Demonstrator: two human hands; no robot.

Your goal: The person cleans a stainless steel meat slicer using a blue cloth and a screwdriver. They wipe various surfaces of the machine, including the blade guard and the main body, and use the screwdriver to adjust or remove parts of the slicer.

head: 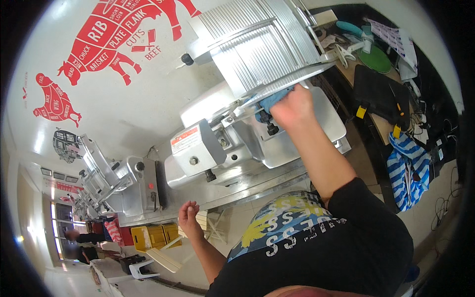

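My right hand (295, 107) grips a blue cloth (276, 100) against the underside of the ribbed metal plate of a large meat slicer (259, 63). The plate's lower edge hides part of the cloth, and my fingers are mostly out of sight. A black knob (272, 129) sits just below that hand. Nothing shows in my left hand (190, 219), whose fingers are loosely curled together in front of the steel counter (237, 196). The slicer's boxy metal housing (196, 148), bearing a warning label, lies between the two hands.
More slicers (126, 185) line the counter to the left. Yellow crates (148, 237) and a folding wooden chair (165, 260) stand below. A black case (382, 94), a green fan (374, 59) and a blue-striped bag (408, 174) are at right. Two people (87, 237) are far left.
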